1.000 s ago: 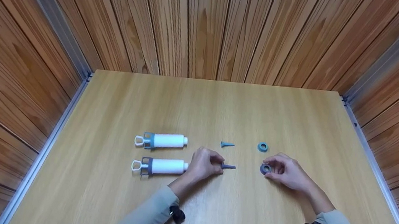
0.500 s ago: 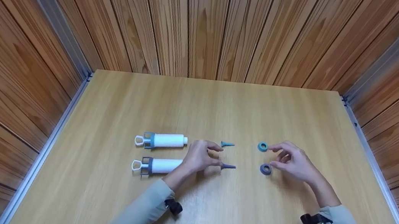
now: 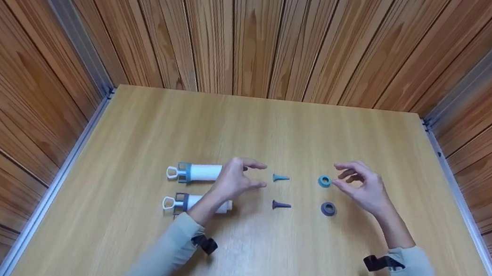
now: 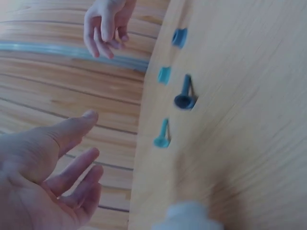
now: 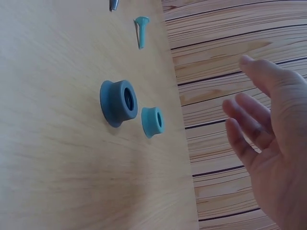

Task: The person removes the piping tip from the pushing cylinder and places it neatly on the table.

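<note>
My left hand (image 3: 233,179) hovers with fingers apart and nothing between them, left of a teal nozzle (image 3: 280,178). A dark blue-grey nozzle (image 3: 281,205) lies nearer me; both are slim cones with flared bases. At the right, my right hand (image 3: 365,189) is raised beside a teal ring (image 3: 324,181), its fingers loosely bent and holding nothing. Close by lies a dark blue-grey ring (image 3: 328,209). In the right wrist view, the dark ring (image 5: 118,103) and teal ring (image 5: 152,121) show flanged bases and round holes.
Two white tubes with ring-shaped pull handles lie at the left, one with a teal collar (image 3: 183,172), one with a dark collar (image 3: 181,203). My left arm partly covers both. Wood-panelled walls (image 3: 259,35) enclose the wooden table (image 3: 257,125) on its back and sides.
The left hand has let go of the dark nozzle and moved up and left. The right hand has released the dark ring and moved away from me, beside the teal ring.
</note>
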`<state>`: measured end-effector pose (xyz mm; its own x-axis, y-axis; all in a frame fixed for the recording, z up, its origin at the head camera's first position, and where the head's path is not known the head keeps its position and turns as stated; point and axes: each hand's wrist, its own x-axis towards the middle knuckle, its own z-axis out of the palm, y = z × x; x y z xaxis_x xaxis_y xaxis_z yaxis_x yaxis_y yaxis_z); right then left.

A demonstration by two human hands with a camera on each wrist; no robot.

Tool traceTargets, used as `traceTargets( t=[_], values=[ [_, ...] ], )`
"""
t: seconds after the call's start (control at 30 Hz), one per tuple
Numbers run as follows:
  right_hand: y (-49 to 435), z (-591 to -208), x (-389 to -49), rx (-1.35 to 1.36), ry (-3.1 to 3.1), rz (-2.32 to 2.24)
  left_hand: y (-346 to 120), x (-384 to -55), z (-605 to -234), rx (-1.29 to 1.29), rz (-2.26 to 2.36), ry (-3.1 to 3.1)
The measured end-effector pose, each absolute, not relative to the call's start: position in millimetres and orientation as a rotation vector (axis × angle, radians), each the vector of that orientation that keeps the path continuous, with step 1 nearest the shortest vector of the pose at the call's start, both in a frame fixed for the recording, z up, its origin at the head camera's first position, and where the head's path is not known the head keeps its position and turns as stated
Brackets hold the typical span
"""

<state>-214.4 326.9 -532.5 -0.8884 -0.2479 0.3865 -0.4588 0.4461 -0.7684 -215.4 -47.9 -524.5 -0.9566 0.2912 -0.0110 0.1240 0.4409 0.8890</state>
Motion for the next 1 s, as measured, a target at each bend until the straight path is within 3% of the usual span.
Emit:
traceTargets(
  t=[1.0],
  values=[
    [374,-538,-208,0.577,-2.556,1.325,-191,-214,-512,0.449,1.446,2.588]
  ],
)
